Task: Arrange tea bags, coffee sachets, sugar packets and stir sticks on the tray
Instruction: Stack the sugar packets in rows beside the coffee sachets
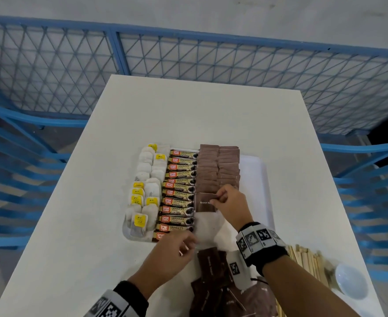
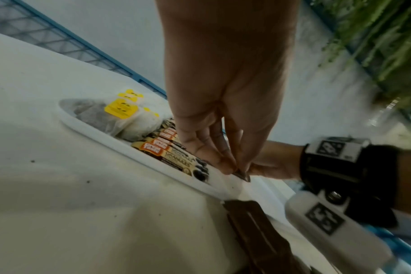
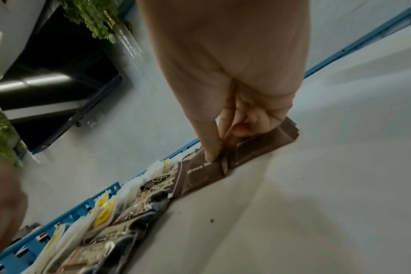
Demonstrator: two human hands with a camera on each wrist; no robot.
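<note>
A white tray on the table holds tea bags on the left, a column of coffee sachets in the middle and two columns of brown sugar packets on the right. My right hand pinches the edge of a brown sugar packet lying at the near end of the left sugar column. The right wrist view shows that pinch on the packet. My left hand hovers at the tray's front rim. Its fingertips pinch a thin brown packet edge.
Loose brown sugar packets lie heaped at the table's front edge. Wooden stir sticks and a small white bowl are at the front right. Blue mesh fencing stands beyond the white table.
</note>
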